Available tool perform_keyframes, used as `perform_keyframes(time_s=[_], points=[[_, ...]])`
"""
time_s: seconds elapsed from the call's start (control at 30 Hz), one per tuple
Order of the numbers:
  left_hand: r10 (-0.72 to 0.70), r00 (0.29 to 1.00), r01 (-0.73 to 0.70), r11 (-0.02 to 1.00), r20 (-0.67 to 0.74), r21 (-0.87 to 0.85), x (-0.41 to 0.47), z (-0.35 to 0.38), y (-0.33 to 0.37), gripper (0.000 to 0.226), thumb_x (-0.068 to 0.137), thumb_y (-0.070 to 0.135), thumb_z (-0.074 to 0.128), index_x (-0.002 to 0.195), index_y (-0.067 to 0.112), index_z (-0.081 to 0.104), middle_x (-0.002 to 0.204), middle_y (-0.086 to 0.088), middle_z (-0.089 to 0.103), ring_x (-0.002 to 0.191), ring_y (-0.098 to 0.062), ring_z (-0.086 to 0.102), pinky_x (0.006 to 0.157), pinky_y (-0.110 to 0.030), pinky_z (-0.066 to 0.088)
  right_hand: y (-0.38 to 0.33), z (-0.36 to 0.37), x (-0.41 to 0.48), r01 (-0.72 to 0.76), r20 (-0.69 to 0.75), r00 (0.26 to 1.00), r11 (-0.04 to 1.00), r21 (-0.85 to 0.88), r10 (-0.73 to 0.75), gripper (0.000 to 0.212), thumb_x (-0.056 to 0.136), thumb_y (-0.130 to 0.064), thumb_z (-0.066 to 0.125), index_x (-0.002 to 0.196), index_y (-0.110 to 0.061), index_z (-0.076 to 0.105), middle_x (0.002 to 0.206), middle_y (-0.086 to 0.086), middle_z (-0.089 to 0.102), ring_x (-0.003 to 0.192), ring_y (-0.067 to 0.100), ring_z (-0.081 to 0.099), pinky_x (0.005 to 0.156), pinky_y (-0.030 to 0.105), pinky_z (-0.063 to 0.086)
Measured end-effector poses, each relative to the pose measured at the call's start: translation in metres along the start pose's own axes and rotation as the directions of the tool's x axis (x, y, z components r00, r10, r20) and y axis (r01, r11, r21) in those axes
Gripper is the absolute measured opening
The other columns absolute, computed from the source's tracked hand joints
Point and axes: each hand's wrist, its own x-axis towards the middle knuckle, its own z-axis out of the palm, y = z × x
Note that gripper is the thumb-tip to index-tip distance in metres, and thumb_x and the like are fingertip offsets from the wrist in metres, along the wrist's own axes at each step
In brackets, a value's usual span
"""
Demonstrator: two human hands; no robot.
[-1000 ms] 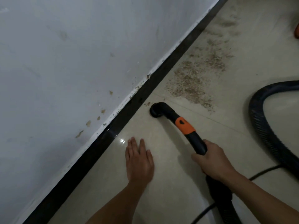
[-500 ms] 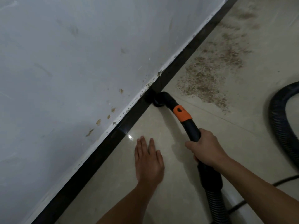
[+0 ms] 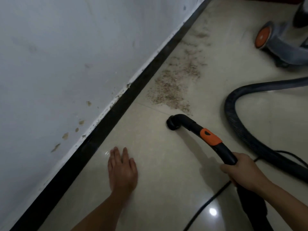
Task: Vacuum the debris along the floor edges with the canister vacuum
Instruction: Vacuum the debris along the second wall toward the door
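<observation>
Head view, right hand (image 3: 242,170) gripping vacuum wand (image 3: 216,144), left hand (image 3: 122,169) flat on floor (image 3: 166,164), fingers straight

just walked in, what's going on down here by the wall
A person is vacuuming the floor edge. The right hand grips the black wand, whose nozzle sits on the tile floor, just short of a patch of brown debris beside the baseboard. The left hand rests flat on the floor. The hose loops toward the canister vacuum.
</observation>
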Motion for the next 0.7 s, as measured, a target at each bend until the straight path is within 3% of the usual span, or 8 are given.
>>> perform_keyframes(time_s=[0.13,0.3,0.43,0.53,0.7], points=[[-0.023,0.999,0.022,1.000,0.026,0.022,0.000,-0.002,0.005,0.061,0.093,0.036,0.025,0.144,0.006,0.041,0.153,-0.024,0.028,0.143,-0.038,0.023,0.117,-0.046,0.017,0.037,-0.029,-0.014,-0.050,-0.215,0.975,0.999,0.008,0.050,0.017,0.074,-0.006,0.073,0.069,-0.007,0.057,0.042,0.003,0.055,0.032,0.017,0.052,0.036,0.025,0.040],[0.021,0.995,-0.030,0.995,0.100,0.091,0.004,-0.004,0.018,0.060,0.090,0.024,0.026,0.142,-0.001,0.041,0.150,-0.029,0.032,0.140,-0.044,0.026,0.115,-0.051,0.018,0.051,-0.031,-0.015,-0.036,-0.206,0.977,0.998,0.055,0.046,0.014,0.074,-0.008,0.072,0.072,-0.012,0.058,0.047,0.004,0.056,0.032,0.014,0.051,0.034,0.025,0.040],[0.045,0.992,-0.048,0.999,0.117,0.024,0.008,-0.002,0.036,0.047,0.094,0.009,0.044,0.141,-0.001,0.042,0.150,-0.027,0.031,0.140,-0.041,0.026,0.116,-0.049,0.018,0.041,-0.015,-0.001,-0.035,-0.235,0.970,0.990,0.134,0.066,0.014,0.078,-0.013,0.072,0.078,-0.010,0.058,0.054,0.008,0.060,0.032,0.011,0.053,0.034,0.024,0.041],[0.144,0.981,-0.145,0.989,0.131,-0.003,0.018,0.002,0.061,0.049,0.098,0.019,0.042,0.144,0.005,0.038,0.153,-0.023,0.029,0.142,-0.036,0.024,0.117,-0.044,0.018,0.023,-0.005,0.012,-0.021,-0.152,0.987,0.988,0.154,0.045,0.014,0.075,-0.012,0.071,0.081,-0.009,0.058,0.055,0.008,0.060,0.035,0.016,0.055,0.036,0.024,0.042],[0.199,0.968,-0.209,0.977,0.154,0.048,0.019,0.019,0.073,0.055,0.102,0.036,0.025,0.151,0.012,0.025,0.158,-0.019,0.018,0.147,-0.031,0.012,0.120,-0.042,0.010,0.012,0.003,0.025,-0.035,-0.238,0.969,0.987,0.157,0.072,0.014,0.077,-0.014,0.069,0.084,-0.011,0.058,0.060,0.010,0.062,0.039,0.019,0.056,0.040,0.026,0.044]])
